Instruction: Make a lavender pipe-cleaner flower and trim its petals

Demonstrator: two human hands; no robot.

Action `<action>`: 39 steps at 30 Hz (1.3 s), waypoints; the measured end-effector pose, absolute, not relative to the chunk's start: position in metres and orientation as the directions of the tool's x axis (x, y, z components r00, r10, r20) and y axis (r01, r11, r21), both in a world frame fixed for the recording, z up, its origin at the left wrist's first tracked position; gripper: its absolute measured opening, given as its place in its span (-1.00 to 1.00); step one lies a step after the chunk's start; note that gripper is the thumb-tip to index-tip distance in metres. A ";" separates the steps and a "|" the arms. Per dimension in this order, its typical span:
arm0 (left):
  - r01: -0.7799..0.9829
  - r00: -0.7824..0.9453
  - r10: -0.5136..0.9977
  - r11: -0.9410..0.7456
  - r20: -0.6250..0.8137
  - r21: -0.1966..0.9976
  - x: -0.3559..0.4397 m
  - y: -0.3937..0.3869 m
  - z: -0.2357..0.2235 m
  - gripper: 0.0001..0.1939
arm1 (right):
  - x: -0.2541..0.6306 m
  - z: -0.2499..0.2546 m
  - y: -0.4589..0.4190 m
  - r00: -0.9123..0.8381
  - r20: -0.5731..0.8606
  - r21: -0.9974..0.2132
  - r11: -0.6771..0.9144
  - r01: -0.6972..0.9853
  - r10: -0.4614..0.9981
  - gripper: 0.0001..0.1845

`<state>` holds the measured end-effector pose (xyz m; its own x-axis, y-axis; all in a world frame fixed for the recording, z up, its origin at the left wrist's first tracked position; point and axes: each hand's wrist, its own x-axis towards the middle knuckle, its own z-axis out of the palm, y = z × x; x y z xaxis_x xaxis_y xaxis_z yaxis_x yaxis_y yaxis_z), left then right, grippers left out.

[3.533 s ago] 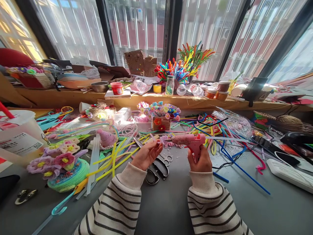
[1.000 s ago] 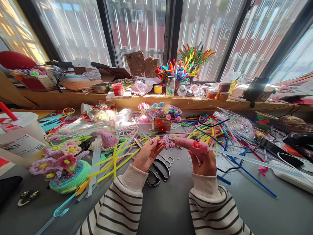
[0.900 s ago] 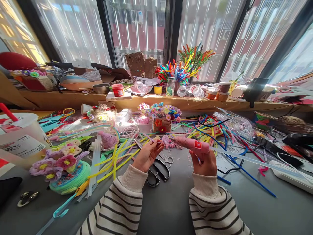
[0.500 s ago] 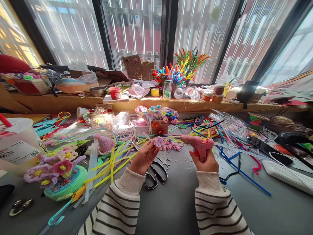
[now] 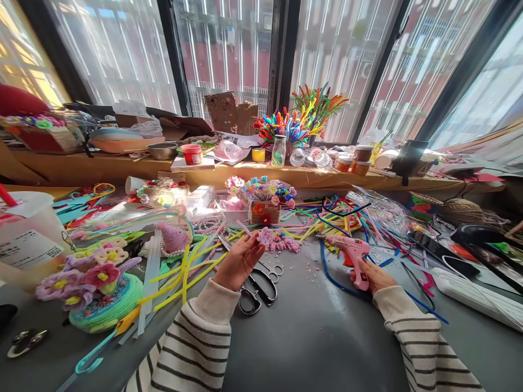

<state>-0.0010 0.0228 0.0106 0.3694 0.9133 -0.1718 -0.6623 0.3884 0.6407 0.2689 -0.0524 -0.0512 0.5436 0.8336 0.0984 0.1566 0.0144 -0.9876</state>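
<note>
Between the fingertips of my left hand [image 5: 240,261] is a small pink-purple pipe-cleaner flower [image 5: 265,237], held above the grey table. My right hand [image 5: 376,275] is closed on the handle of a pink hot glue gun [image 5: 352,255], whose nozzle points left and is low over the table. More pink fuzzy flowers [image 5: 286,243] lie just behind the held flower. Black-handled scissors [image 5: 263,287] rest below my left hand, with a smaller metal pair [image 5: 276,270] beside them. Small pale scraps [image 5: 312,269] are scattered between my hands.
Yellow pipe cleaners [image 5: 186,272] and clear glue sticks [image 5: 151,277] lie on the left. A fuzzy flower arrangement [image 5: 92,283] and a drink cup [image 5: 30,239] stand farther left. A white power strip [image 5: 474,296] and a phone [image 5: 443,253] are at right. Behind stands a flower basket [image 5: 265,211].
My right hand has moved right and slightly down with the glue gun, away from the flower, and the gun has tilted. My left hand holds the flower nearly in place.
</note>
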 end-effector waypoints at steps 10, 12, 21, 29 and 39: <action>-0.660 0.393 0.907 0.393 -0.151 0.640 -0.002 0.023 0.009 -0.85 | 0.302 -0.054 -0.063 0.232 -0.151 -0.976 -0.107 -0.191 0.961 -0.52; -0.659 0.394 0.907 0.390 -0.147 0.643 -0.002 0.023 0.009 -0.85 | 0.309 -0.058 -0.063 0.163 -0.170 -0.957 -0.124 -0.261 0.972 -0.48; -0.667 0.394 0.909 0.385 -0.136 0.638 -0.003 0.025 0.006 -0.85 | 0.312 -0.067 -0.063 0.193 -0.142 -0.961 -0.089 -0.260 0.971 -0.44; -0.692 0.365 0.918 0.378 -0.154 0.616 -0.002 0.025 0.006 -0.84 | 0.325 -0.068 -0.058 0.285 -0.168 -0.985 -0.175 0.002 0.944 -0.43; -0.692 0.359 0.920 0.375 -0.156 0.617 -0.002 0.025 0.005 -0.82 | 0.318 -0.057 -0.062 0.579 0.050 -0.770 -0.338 0.541 0.814 -0.57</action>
<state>-0.0022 0.0255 0.0049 0.3591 0.9201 -0.1562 -0.6917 0.3747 0.6173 0.3184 -0.0624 -0.0566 0.5791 0.8137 0.0499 0.5413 -0.3380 -0.7699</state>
